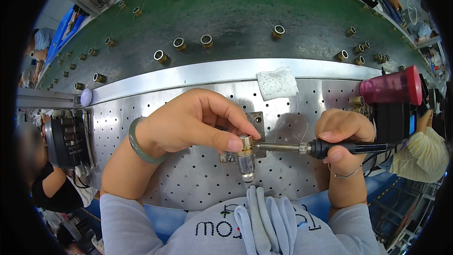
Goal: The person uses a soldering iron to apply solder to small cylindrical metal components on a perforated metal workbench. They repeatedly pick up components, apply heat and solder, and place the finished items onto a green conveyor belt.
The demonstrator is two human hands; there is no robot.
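The small metal cylinder [246,158] stands at the table's [188,179] centre, pinched by my left hand [188,120]. From three o'clock, my right hand [342,137] grips the soldering iron [325,148], tip touching its top; soldering looks underway, unfinished.

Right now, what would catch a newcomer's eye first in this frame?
At centre, the left hand pinches a small metal cylinder over the perforated steel bench, while the right hand holds a soldering iron with its tip against the cylinder's top. Beyond them curves a green conveyor belt dotted with brass rings, and a pink container with a red lid lies at right.
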